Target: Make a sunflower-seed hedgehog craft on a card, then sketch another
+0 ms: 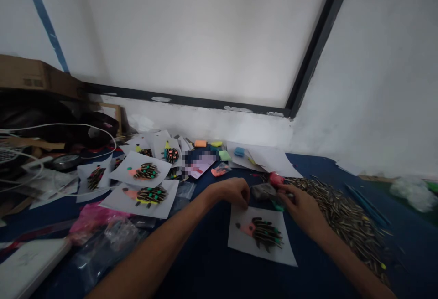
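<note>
My left hand [236,192] is closed, its curled fingers at the top edge of a white paper card [239,245]; what they pinch, if anything, is hidden. On the card is a hedgehog [265,234] with a pink face, a dark nose, striped seed spines and small green dots. My right hand [301,208] has thumb and fingers together at a piece of green modelling clay [278,206], apparently in clear wrap. Beside those fingertips lie a packet of dark grey clay [263,191] and a red lump [275,179].
Striped sunflower seeds [342,212] spread across the right of the blue tabletop [201,262]. Several hedgehog cards [164,185] overlap at left, near pink plastic [96,214] and white cables. Coloured clay blocks [200,143] line the back by the wall. Blue tweezers-like strips [367,205] lie far right.
</note>
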### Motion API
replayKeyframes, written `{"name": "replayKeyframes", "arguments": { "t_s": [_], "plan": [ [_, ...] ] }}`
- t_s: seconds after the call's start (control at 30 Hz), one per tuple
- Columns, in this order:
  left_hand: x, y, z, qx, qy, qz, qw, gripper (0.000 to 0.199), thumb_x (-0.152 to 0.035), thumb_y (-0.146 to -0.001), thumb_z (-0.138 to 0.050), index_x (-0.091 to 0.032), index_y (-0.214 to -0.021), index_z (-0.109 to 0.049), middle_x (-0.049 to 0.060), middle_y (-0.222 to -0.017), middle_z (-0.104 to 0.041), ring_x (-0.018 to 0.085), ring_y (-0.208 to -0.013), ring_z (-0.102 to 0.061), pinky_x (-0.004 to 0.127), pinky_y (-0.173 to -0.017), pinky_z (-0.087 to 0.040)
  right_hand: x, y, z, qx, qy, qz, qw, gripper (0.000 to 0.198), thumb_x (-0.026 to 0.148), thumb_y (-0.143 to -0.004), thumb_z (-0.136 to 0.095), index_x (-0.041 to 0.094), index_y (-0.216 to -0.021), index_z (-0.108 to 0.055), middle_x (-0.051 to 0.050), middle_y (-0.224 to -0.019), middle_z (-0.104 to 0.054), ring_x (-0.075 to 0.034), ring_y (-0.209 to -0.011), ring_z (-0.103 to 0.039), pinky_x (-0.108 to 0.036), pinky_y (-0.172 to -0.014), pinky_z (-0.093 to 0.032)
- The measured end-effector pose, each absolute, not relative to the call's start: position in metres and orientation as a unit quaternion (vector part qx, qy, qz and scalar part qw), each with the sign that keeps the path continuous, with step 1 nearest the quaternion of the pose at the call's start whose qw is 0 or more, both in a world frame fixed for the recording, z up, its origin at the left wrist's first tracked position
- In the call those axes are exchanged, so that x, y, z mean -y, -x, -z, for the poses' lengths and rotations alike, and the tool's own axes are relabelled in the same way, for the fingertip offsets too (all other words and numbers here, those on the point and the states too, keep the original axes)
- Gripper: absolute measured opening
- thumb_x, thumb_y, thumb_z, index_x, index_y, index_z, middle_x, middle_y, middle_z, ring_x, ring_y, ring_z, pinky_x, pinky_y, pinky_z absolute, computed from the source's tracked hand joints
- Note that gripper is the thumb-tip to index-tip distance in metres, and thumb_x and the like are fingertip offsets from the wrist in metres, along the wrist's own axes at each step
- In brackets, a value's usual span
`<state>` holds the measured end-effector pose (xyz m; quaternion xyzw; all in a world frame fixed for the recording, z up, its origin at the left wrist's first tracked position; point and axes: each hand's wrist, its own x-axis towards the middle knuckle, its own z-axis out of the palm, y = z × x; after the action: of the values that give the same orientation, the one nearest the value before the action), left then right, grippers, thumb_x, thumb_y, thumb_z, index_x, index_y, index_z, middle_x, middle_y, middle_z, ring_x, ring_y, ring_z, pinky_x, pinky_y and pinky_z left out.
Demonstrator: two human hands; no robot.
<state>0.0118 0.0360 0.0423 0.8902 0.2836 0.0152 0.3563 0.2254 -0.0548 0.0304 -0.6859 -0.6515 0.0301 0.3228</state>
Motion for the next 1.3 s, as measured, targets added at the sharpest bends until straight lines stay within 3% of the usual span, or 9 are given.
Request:
{"name": "replayKeyframes", "arguments": {
  "t_s": [0.1, 0.2, 0.27, 0.37, 0.47, 0.77, 0.97, 1.3],
  "plan": [
    [-0.036, -0.012, -0.041, -0.284, -0.884, -0.015, 0.371, 0.016, -0.011, -0.064, -0.066, -0.012, -0.079, -0.072, 0.002, -0.074, -0.068, 0.013, -0.066, -0.06, 0.018, -0.054, -0.04, 0.058, -0.226, -0.037, 0.657, 0.686, -0.001, 0.314, 0.032, 0.039, -0.074, -0.047, 0.019, -0.089, -0.067, -0.012, -0.092, -0.07, -0.025, -0.076, -0.063, -0.036, -0.069, -0.045],
    [-0.037, -0.011, -0.041, -0.286, -0.877, -0.018, 0.387, 0.015, -0.01, -0.065, -0.064, -0.012, -0.078, -0.072, 0.002, -0.073, -0.068, 0.013, -0.067, -0.06, 0.018, -0.055, -0.04, 0.063, -0.231, -0.048, 0.676, 0.685, -0.003, 0.271, 0.028, 0.042, -0.079, -0.045, 0.022, -0.066, -0.059, -0.006, -0.067, -0.065, -0.021, -0.061, -0.058, -0.031, -0.058, -0.039],
    [-0.037, -0.01, -0.041, -0.288, -0.872, -0.021, 0.396, 0.015, -0.01, -0.065, -0.063, -0.012, -0.077, -0.071, 0.002, -0.071, -0.067, 0.013, -0.066, -0.06, 0.018, -0.055, -0.041, 0.067, -0.235, -0.053, 0.696, 0.69, -0.038, 0.194, 0.038, 0.043, -0.084, -0.042, 0.022, -0.053, -0.049, -0.003, -0.052, -0.056, -0.018, -0.05, -0.052, -0.029, -0.051, -0.033],
    [-0.037, -0.01, -0.039, -0.284, -0.866, -0.033, 0.409, 0.013, -0.009, -0.064, -0.063, -0.012, -0.074, -0.071, 0.001, -0.068, -0.066, 0.012, -0.064, -0.058, 0.018, -0.055, -0.04, 0.073, -0.239, -0.056, 0.707, 0.689, -0.121, 0.1, 0.042, 0.043, -0.087, -0.042, 0.022, -0.051, -0.051, -0.002, -0.05, -0.055, -0.015, -0.046, -0.049, -0.028, -0.05, -0.03],
    [-0.038, -0.01, -0.037, -0.277, -0.864, -0.052, 0.417, 0.011, -0.009, -0.063, -0.064, -0.012, -0.071, -0.071, 0.001, -0.066, -0.065, 0.012, -0.062, -0.058, 0.019, -0.054, -0.039, 0.076, -0.237, -0.055, 0.713, 0.677, -0.171, 0.063, 0.042, 0.042, -0.086, -0.045, 0.021, -0.049, -0.051, -0.001, -0.049, -0.053, -0.014, -0.047, -0.046, -0.027, -0.049, -0.029],
    [-0.041, -0.008, -0.033, -0.27, -0.861, -0.052, 0.428, 0.01, -0.01, -0.065, -0.065, -0.013, -0.072, -0.071, 0.001, -0.068, -0.065, 0.012, -0.063, -0.058, 0.02, -0.056, -0.04, 0.074, -0.233, -0.045, 0.741, 0.617, -0.234, 0.127, 0.029, 0.03, -0.077, -0.057, 0.02, -0.053, -0.045, 0.004, -0.049, -0.041, -0.011, -0.048, -0.037, -0.025, -0.047, -0.025],
    [-0.045, -0.007, -0.031, -0.259, -0.842, -0.042, 0.472, 0.009, -0.012, -0.066, -0.066, -0.013, -0.073, -0.07, -0.001, -0.067, -0.064, 0.012, -0.064, -0.057, 0.02, -0.057, -0.04, 0.076, -0.232, -0.044, 0.719, 0.618, -0.287, 0.136, 0.025, 0.032, -0.083, -0.05, 0.02, -0.062, -0.05, 0.0, -0.062, -0.058, -0.012, -0.05, -0.051, -0.025, -0.047, -0.037],
    [-0.047, -0.007, -0.029, -0.257, -0.851, -0.049, 0.456, 0.005, -0.012, -0.063, -0.066, -0.013, -0.068, -0.068, -0.002, -0.063, -0.063, 0.011, -0.061, -0.055, 0.018, -0.055, -0.038, 0.077, -0.226, -0.048, 0.706, 0.619, -0.303, 0.161, 0.025, 0.039, -0.085, -0.047, 0.021, -0.068, -0.047, 0.002, -0.061, -0.057, -0.012, -0.046, -0.055, -0.026, -0.049, -0.041]
  ]
}}
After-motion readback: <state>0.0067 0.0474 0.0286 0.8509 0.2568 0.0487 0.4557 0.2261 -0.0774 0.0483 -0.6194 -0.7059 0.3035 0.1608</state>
